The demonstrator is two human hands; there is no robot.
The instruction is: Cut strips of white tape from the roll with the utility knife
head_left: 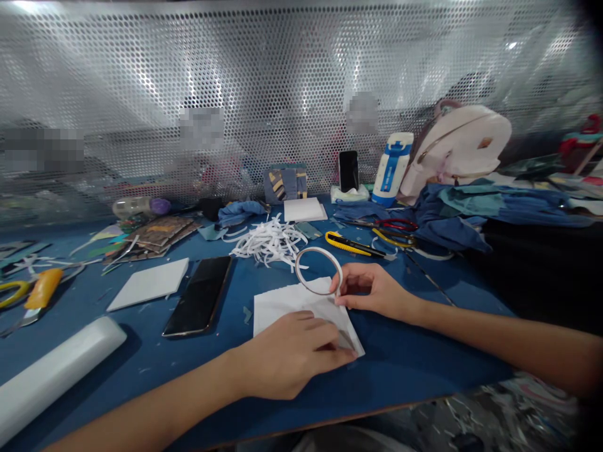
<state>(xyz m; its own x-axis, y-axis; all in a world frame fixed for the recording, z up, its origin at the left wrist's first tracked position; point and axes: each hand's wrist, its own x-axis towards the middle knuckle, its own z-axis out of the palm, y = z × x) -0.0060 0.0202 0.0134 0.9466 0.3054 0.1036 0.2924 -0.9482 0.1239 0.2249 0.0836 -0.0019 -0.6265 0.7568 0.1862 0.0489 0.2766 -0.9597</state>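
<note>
My right hand [367, 287] pinches a thin roll of tape [336, 263] between thumb and fingertips; the ring stands tilted above a white sheet of paper [268, 307]. Tape seems to run down along the sheet's right edge. Across the lower part of the paper lies my left hand [294, 355], palm down, thumb and index finger reaching to the right edge. Its other fingers are bent and partly hidden. Just behind the roll sits a heap of curled white paper strips [271, 242].
A black phone [200, 296] and white paper stack [151, 284] lie left, near a long white case [61, 376]. Behind my right hand are a yellow cutter [348, 243] and red-handled scissors [396, 224]. A bottle [392, 169] and backpack [464, 144] stand against the perforated metal screen [282, 81].
</note>
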